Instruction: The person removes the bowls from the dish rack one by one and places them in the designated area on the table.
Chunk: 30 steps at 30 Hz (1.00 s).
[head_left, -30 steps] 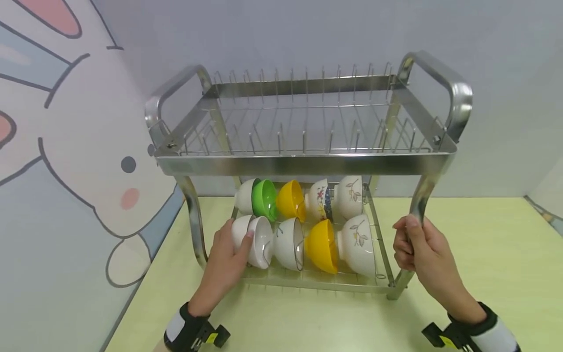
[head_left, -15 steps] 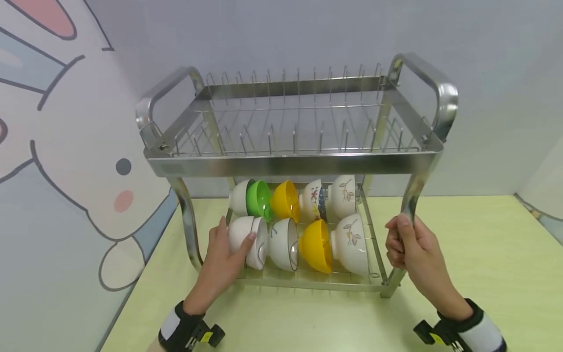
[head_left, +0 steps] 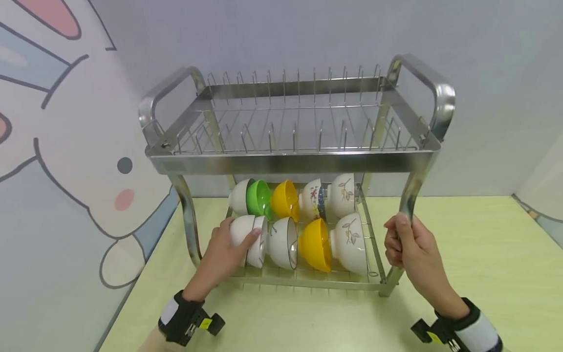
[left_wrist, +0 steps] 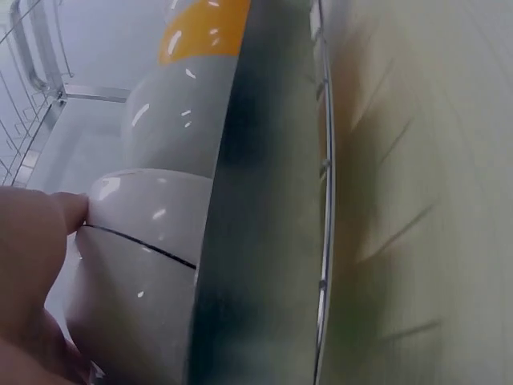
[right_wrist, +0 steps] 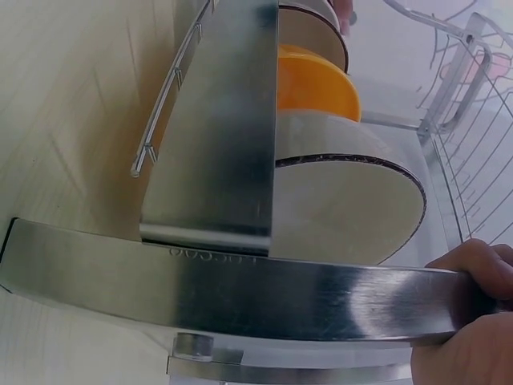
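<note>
My left hand (head_left: 220, 254) grips a white bowl (head_left: 240, 229) at the front left of the rack's lower tier. Its thumb lies against a second white bowl (head_left: 255, 256) pressed into the first. In the left wrist view, the thumb (left_wrist: 72, 210) touches where the dark rim of the near bowl (left_wrist: 128, 301) meets the second one. My right hand (head_left: 415, 254) grips the front right leg (head_left: 410, 195) of the two-tier metal dish rack (head_left: 290, 164), thumb on the front. The left fingers are mostly hidden behind the bowls.
Along the front row stand a dark-rimmed white bowl (head_left: 281, 242), a yellow bowl (head_left: 314, 244) and a leaf-patterned bowl (head_left: 350, 244). Behind them is a row with a green bowl (head_left: 258, 198) and others. Wire prongs line the upper tier. The rack stands on a pale green table (head_left: 475, 234).
The second white bowl has turned so less of its inside shows, and it sits closer into the first. The head view has shifted slightly. My right hand keeps its grip on the leg.
</note>
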{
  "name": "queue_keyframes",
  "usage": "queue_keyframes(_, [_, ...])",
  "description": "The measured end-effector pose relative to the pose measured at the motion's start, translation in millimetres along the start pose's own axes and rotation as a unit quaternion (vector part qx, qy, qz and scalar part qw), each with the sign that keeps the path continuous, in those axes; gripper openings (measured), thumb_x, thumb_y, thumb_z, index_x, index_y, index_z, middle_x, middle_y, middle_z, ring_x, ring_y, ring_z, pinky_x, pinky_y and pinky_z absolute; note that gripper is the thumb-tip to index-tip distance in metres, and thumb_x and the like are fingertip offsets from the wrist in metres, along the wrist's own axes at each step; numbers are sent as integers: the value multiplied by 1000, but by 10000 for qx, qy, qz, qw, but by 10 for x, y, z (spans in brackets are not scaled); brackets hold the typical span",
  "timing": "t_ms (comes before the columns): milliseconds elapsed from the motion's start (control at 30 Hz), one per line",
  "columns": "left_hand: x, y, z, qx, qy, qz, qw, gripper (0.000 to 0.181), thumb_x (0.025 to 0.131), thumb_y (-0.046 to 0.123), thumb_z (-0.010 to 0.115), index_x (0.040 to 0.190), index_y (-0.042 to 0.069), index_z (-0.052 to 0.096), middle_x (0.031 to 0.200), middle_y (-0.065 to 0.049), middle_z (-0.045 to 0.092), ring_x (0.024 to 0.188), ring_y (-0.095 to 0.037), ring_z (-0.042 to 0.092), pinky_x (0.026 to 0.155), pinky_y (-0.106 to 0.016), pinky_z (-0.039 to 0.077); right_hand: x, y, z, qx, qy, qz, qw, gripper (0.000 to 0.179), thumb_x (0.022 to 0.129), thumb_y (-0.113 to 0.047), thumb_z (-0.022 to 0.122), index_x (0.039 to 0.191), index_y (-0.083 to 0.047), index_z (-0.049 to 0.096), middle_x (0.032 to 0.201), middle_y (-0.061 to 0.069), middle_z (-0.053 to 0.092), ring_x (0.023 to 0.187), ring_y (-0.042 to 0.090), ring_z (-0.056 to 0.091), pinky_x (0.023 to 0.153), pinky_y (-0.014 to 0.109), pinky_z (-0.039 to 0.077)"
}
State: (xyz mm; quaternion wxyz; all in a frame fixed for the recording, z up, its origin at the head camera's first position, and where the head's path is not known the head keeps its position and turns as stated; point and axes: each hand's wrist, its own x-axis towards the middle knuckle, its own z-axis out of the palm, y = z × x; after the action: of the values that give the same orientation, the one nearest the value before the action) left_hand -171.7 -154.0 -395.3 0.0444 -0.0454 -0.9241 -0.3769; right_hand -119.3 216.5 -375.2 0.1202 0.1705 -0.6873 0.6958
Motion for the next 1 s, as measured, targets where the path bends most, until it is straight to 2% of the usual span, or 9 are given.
queue_keyframes(200, [3,-4,-16,109,-66,-150,9998,86,80,69,52,136,5,38,112,-19,48,93,-30,48,66,-44,55,-6,14,-3,-1,-5,135,9999,26,105,-18,29,100,2,43,62,8,31,45,22,30,35,37,21])
queue_keyframes(467, [-26,19,-59,-220,81,-163,9996,80,79,66,57,134,9,45,111,-16,51,94,-29,49,69,-48,55,-8,20,-2,8,-2,140,9999,26,105,-19,30,101,2,43,62,8,31,45,22,29,35,37,21])
queue_keyframes(667, [-26,20,-52,-221,244,-191,9993,83,78,65,60,134,6,45,114,-18,49,96,-30,49,71,-50,55,-17,24,-5,-24,31,165,9999,26,105,-20,30,100,2,44,62,8,32,45,21,30,35,37,21])
queue_keyframes(867, [-3,51,-42,-64,505,-133,9986,76,79,57,64,132,5,46,111,-19,48,91,-31,50,66,-47,55,-10,15,-8,-48,48,160,9998,26,105,-20,31,100,2,44,62,8,32,45,21,30,35,37,21])
queue_keyframes(1000, [13,111,-43,123,658,130,9977,69,77,47,69,129,7,49,107,-16,51,86,-29,52,60,-44,55,2,8,-14,-77,42,143,9999,26,105,-20,31,100,2,44,62,8,32,44,21,30,35,37,21])
